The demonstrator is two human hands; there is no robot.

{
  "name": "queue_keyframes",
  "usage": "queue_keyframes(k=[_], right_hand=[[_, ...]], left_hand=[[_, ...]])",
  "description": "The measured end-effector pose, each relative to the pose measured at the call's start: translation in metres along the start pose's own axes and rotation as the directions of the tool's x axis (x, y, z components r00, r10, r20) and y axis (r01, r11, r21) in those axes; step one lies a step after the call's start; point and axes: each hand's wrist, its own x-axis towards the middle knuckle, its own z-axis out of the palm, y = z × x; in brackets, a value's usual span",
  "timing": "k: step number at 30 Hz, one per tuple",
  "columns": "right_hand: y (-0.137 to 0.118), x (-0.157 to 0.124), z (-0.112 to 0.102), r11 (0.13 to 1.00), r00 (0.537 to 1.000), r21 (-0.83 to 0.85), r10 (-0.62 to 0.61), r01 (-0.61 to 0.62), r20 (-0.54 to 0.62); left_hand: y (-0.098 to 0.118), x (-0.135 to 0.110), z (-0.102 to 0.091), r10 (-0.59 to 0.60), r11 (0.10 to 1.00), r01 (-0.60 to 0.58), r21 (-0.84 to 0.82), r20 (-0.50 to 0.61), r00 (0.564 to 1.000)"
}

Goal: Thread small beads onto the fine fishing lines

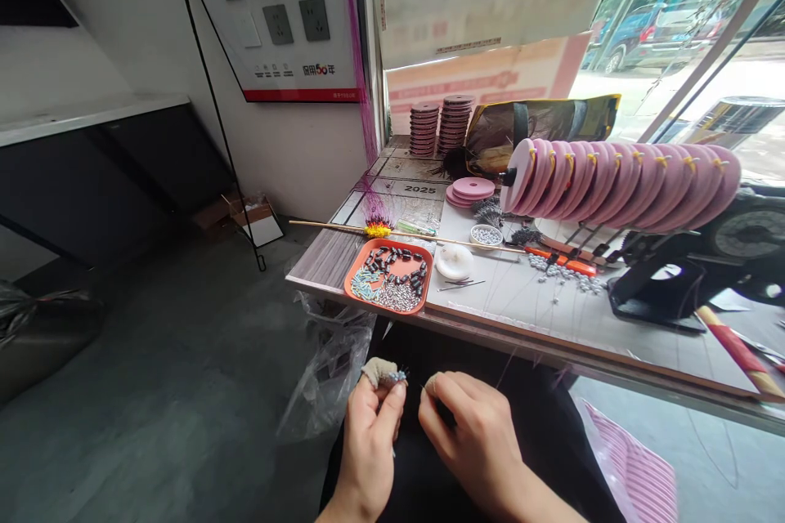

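My left hand (368, 441) is in front of the table edge, above my lap. Its thumb and a finger in a beige wrap (379, 368) pinch a small bluish bunch (397, 377) with fine dark points sticking out. What the bunch is made of is too small to tell. Just to the right, my right hand (475, 425) is closed in a pinch; beige covering shows at a fingertip. Something very thin appears at those fingertips, but I cannot make it out. A small gap separates the two hands. The orange tray (348, 278) on the table is nearest to them.
In the tray lie black pieces (419, 274), silver pieces (397, 296) and light-blue pieces (365, 284). A thin stick (331, 225) crosses behind it. Right of it are a white round container (454, 261) and a bead bowl (486, 236). Pink discs (619, 184) line a black machine (662, 282).
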Motion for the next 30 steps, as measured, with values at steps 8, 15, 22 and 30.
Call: queue_keyframes(k=[8, 15, 22, 30], right_hand=[[0.0, -0.002, 0.0, 0.999, 0.999, 0.033, 0.028, -0.03, 0.043], [0.001, 0.0, -0.001, 0.991, 0.992, 0.091, 0.086, -0.094, 0.089], [-0.001, 0.006, -0.005, 0.815, 0.921, 0.436, 0.289, -0.381, 0.263], [-0.002, 0.011, -0.004, 0.501, 0.822, 0.655, 0.398, -0.566, 0.407]], left_hand=[[-0.005, 0.002, -0.001, -0.069, 0.995, 0.078, -0.068, 0.125, 0.99], [-0.004, 0.001, 0.003, -0.119, 0.987, 0.131, -0.09, 0.128, 0.985], [-0.006, -0.001, 0.001, -0.042, 0.999, 0.041, 0.008, 0.092, 0.995], [-0.009, -0.004, -0.001, 0.01, 0.999, -0.016, 0.05, 0.117, 0.993]])
